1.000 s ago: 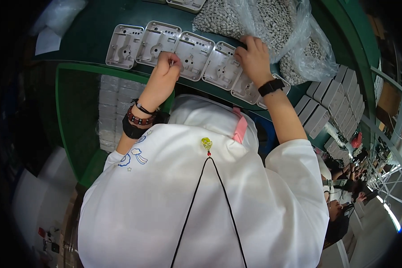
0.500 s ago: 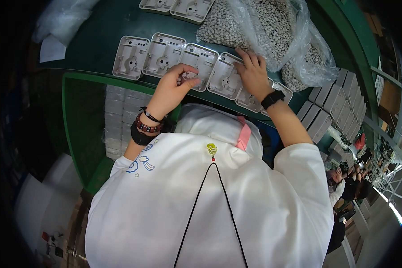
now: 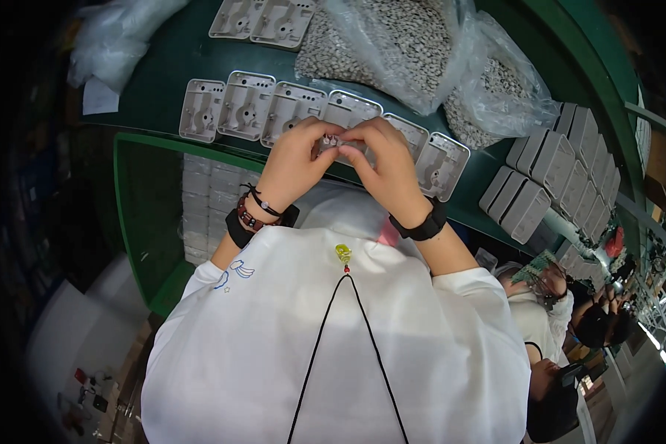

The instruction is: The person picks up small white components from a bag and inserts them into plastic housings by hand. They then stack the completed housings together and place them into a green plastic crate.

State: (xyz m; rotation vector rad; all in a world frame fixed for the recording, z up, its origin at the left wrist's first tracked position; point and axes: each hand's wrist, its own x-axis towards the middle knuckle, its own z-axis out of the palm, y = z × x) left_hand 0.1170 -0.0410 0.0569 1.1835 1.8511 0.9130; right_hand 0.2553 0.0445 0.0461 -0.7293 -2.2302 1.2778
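My left hand (image 3: 297, 159) and my right hand (image 3: 387, 164) meet over a row of shallow grey plastic housings on the bench. Between their fingertips are small pale plastic pieces (image 3: 331, 139), too small to name exactly. The left fingers are curled around these pieces, and the right thumb and fingers pinch at the same spot. Directly beneath is one housing (image 3: 351, 109), partly hidden by my hands. Left of it lie another housing (image 3: 292, 107) and two more; on the right sits a housing (image 3: 442, 166) beside one partly covered by my right hand. Their open sides, with holes and round bosses, face up.
Clear plastic bags of small pale pieces (image 3: 399, 48) lie behind the row. Two housings (image 3: 283, 22) sit at the back. Stacked grey housings (image 3: 551, 166) stand at right, near other people. Below the bench's left edge is a green-framed box (image 3: 148, 222) with wrapped white packs.
My right hand has left the bag's edge and come left and nearer, joining my left hand at the fingertips. The view has shifted slightly.
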